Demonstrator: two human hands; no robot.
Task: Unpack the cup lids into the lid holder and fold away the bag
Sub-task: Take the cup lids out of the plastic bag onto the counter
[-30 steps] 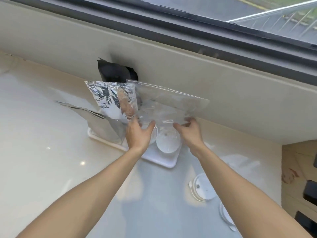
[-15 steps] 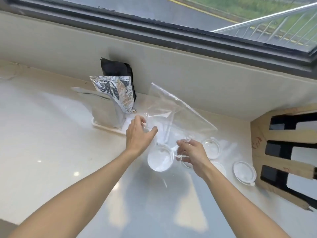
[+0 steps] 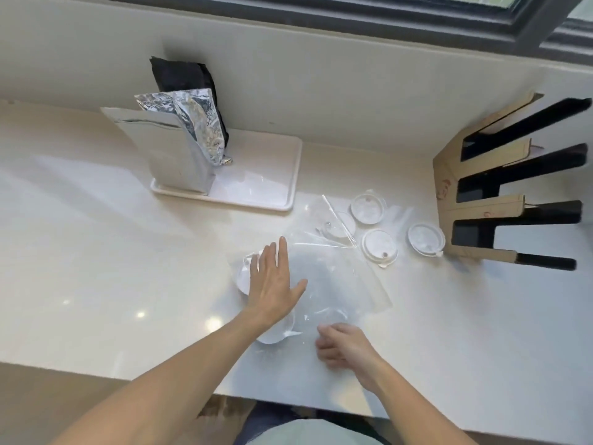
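Note:
A clear plastic bag lies flat on the pale counter. My left hand rests flat on its left part, fingers spread. My right hand pinches the bag's near edge with curled fingers. Two white cup lids lie partly under my left hand and wrist, one beside the fingers, one below the palm. Three more lids lie right of the bag, and one sits under its far corner. The wooden lid holder with dark slots stands at the right.
A white tray at the back holds a grey pouch, a crumpled foil bag and a black bag against the wall. A dark window frame runs along the top. The counter's near edge is close to my body.
The bag was held up over the tray, then brought down and to the right. It now lies flat on the counter, my left hand spread on it and my right hand at its near edge.

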